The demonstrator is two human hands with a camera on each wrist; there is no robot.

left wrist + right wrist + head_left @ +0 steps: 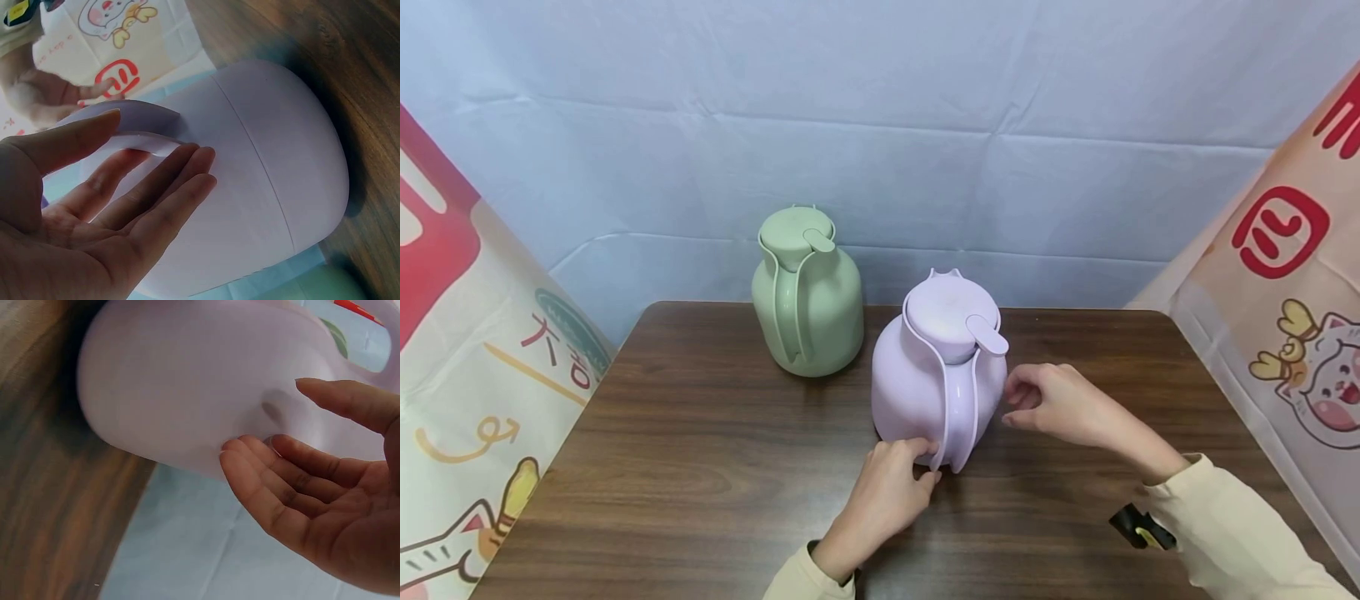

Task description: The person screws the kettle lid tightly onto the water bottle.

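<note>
A lilac vacuum jug (902, 383) with a round lid and thumb lever stands upright on the table, its handle (958, 408) facing me. My left hand (891, 483) is at the handle's lower end, thumb and fingers spread; the left wrist view has the thumb (94, 134) over the handle edge, fingers fairly straight beside the body. Whether they press on it is unclear. At the jug's right side is my right hand (1060, 404), fingers loosely bent and nothing held. Its fingertips (234, 447) are close to the body; contact cannot be told.
A matching green jug (827, 308) stands behind and left of the lilac one, near the back edge of the wooden table (662, 433). A pale cloth (880, 125) hangs behind. Printed sheets (1292, 308) flank both sides.
</note>
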